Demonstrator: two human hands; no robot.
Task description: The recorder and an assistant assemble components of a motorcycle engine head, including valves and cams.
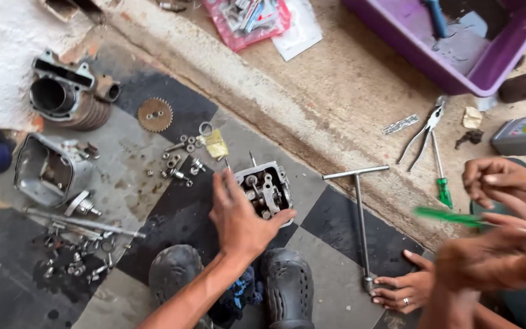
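Here the left hand [238,220] lay wide and flat against the metal engine head [265,190] on the checkered floor [171,213], between the black shoes [175,271]. It looked heavy, hard and oily; gripping its solid sides seemed safest. The right hand was not seen

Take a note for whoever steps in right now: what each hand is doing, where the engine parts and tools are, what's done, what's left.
Left hand: open, resting on the cylinder head on the floor tiles.
Right hand: blurred, by a green-handled tool; grip unclear.
T-handle wrench lies right of the head; bolts, sprocket and cylinder lie left.
Done: engine apart.
Left: rocker parts sit in the head.
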